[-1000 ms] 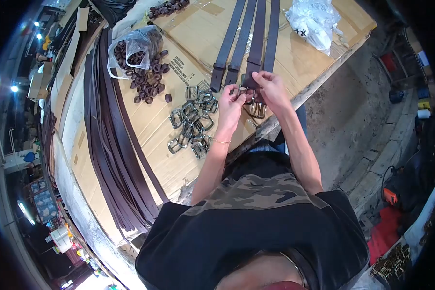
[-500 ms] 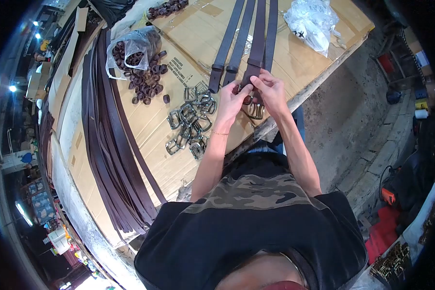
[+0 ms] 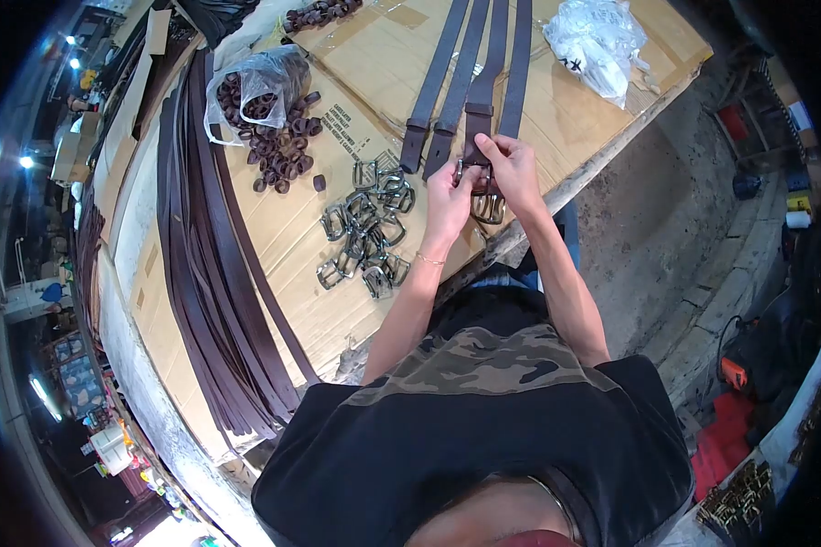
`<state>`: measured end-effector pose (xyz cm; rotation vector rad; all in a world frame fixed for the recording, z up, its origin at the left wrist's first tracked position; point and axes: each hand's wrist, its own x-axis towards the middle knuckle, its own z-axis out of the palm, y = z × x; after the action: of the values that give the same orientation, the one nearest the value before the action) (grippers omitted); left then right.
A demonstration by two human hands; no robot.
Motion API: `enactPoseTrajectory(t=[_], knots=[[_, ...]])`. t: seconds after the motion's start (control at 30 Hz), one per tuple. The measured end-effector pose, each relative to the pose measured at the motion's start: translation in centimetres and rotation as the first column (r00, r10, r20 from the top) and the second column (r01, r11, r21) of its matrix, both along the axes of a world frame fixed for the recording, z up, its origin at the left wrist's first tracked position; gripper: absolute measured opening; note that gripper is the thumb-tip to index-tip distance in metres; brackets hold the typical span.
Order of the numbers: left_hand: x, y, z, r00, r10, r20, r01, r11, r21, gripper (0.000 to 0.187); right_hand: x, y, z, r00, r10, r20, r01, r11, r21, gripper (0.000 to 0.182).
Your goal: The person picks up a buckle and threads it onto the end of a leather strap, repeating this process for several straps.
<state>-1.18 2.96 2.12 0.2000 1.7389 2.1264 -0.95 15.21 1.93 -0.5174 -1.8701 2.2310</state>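
My left hand (image 3: 447, 202) pinches a metal buckle at the near end of a dark brown belt strap (image 3: 480, 123); the fingers partly hide the buckle. On that same strap end presses the thumb of my right hand (image 3: 513, 175), with its fingers curled beneath. A leather keeper loop sits around this strap just above the hands. Below my fingers a second, shiny buckle (image 3: 490, 210) shows near the table edge. Two more straps with loops, the nearer one a dark strap (image 3: 440, 137), lie to the left, and another strap (image 3: 517, 73) runs on the right.
Loose metal buckles (image 3: 365, 232) lie in a pile left of my hands. Brown leather loops (image 3: 278, 155) spill from a clear plastic bag (image 3: 283, 73). A long bundle of straps (image 3: 214, 273) covers the left side. A white plastic bag (image 3: 597, 46) rests at the far right.
The held strap end has shifted slightly, and my left hand has moved a little down and right. A metal part now shows between the left fingers. The view has shifted slightly.
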Motion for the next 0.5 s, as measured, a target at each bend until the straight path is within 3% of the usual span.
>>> enactPoseTrajectory(t=[0.17,0.3,0.43,0.47,0.5], knots=[[0.7,1.1,-0.7,0.985,0.144,-0.091,-0.147,0.989,-0.026,0.014,-0.1,-1.0,1.4,0.998,-0.055,-0.036,0.057,0.997,0.06,0.032],[0.8,1.3,0.2,0.985,0.173,-0.023,-0.171,0.983,0.07,0.013,-0.1,-1.0,0.3,0.993,-0.09,-0.08,0.106,0.972,0.212,0.029],[-0.2,0.4,-0.5,0.993,0.116,-0.014,-0.115,0.992,0.044,0.018,0.2,-1.0,1.0,0.997,-0.072,0.018,0.068,0.985,0.158,0.023],[-0.3,0.5,-0.4,0.995,0.094,0.029,-0.096,0.993,0.065,0.021,0.1,-1.2,1.2,0.993,-0.08,-0.086,0.091,0.986,0.141,0.022],[-0.4,0.8,-0.1,0.989,0.135,-0.055,-0.134,0.991,0.017,0.026,0.2,-1.3,1.4,0.978,-0.087,-0.188,0.111,0.986,0.121,0.022]])
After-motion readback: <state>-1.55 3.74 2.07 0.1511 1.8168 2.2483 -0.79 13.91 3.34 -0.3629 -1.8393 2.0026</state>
